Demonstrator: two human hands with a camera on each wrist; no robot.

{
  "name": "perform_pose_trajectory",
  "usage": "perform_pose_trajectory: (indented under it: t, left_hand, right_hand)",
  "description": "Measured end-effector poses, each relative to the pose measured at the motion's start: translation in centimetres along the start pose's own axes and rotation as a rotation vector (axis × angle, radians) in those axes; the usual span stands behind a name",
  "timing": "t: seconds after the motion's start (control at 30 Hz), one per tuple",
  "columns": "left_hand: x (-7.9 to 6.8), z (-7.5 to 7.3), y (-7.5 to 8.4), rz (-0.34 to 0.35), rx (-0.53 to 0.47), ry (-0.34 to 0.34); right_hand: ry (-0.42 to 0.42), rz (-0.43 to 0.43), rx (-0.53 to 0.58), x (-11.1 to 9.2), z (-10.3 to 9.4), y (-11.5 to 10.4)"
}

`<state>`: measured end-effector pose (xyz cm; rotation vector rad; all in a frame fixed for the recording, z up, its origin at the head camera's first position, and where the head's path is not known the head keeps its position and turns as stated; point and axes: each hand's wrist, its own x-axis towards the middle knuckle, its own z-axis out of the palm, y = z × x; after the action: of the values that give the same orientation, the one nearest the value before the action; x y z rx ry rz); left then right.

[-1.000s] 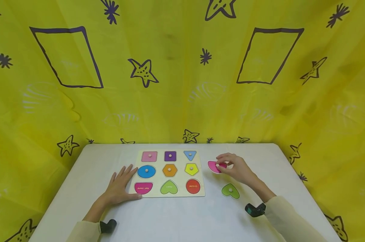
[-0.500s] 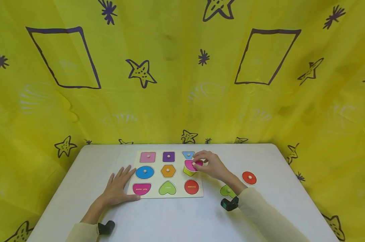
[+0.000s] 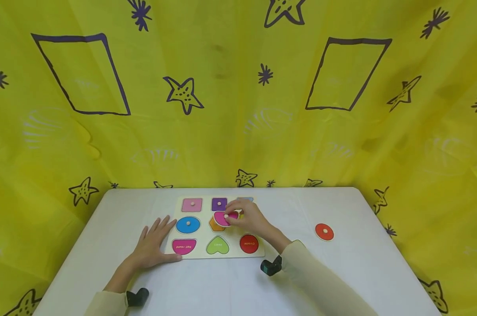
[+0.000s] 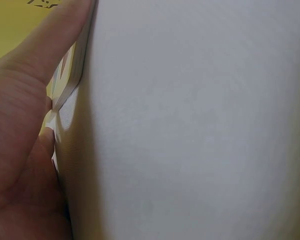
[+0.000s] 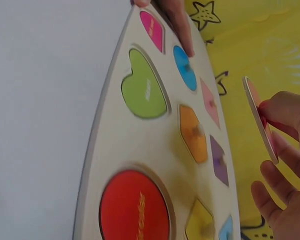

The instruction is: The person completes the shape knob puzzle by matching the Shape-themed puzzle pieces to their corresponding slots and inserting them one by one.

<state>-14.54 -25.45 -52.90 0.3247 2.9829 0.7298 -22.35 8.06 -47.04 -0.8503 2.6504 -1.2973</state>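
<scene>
My right hand (image 3: pixel 248 217) pinches the small knob of a pink half-round puzzle piece (image 3: pixel 219 217) between thumb and fingers. That piece hovers above the wooden shape-puzzle board (image 3: pixel 234 242), partly covering the orange hexagon piece (image 3: pixel 213 224); the right wrist view shows a gap between it and the board. My left hand (image 3: pixel 150 245) lies with fingers spread along the board's left edge, thumb at the near left corner. Three recesses in the near row show bare printed shapes: the pink half round (image 3: pixel 184 246), green heart (image 3: pixel 217 245) and red circle (image 3: pixel 249 244).
A loose red circle piece (image 3: pixel 324 232) lies on the white table (image 3: pixel 230 289) to the right. Blue oval (image 3: pixel 188 224), pink rectangle (image 3: pixel 192 205) and purple square (image 3: pixel 219 204) pieces sit in the board. A yellow patterned curtain (image 3: pixel 222 145) hangs behind.
My right hand has carried the pink half-round piece leftward from beside the board to over its middle. The red circle piece is uncovered, and my arm now hides the loose green heart. My left hand stays put.
</scene>
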Motion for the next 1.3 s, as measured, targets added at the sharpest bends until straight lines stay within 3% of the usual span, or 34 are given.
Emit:
perform_pose_trajectory:
  t: [0.4,0.8,1.07,1.3]
  left_hand:
    - [-0.3,-0.2,0.1,-0.007,-0.004,-0.015]
    - [-0.4,-0.3,0.2,0.024,-0.009,-0.001]
    - [-0.1,-0.4,0.4,0.035,-0.008,-0.004]
    - [0.0,-0.5,0.4,0.039,-0.016,0.002]
  right_hand:
    - [-0.058,0.039,0.045,1.6,5.6,-1.9]
    - [-0.061,-0.041,0.046,1.6,10.3,-3.4]
    - [-0.008,-0.010,-0.058,1.1,12.5,-3.2]
    - [0.028,-0.048,-0.207,1.1,13.1,-3.9]
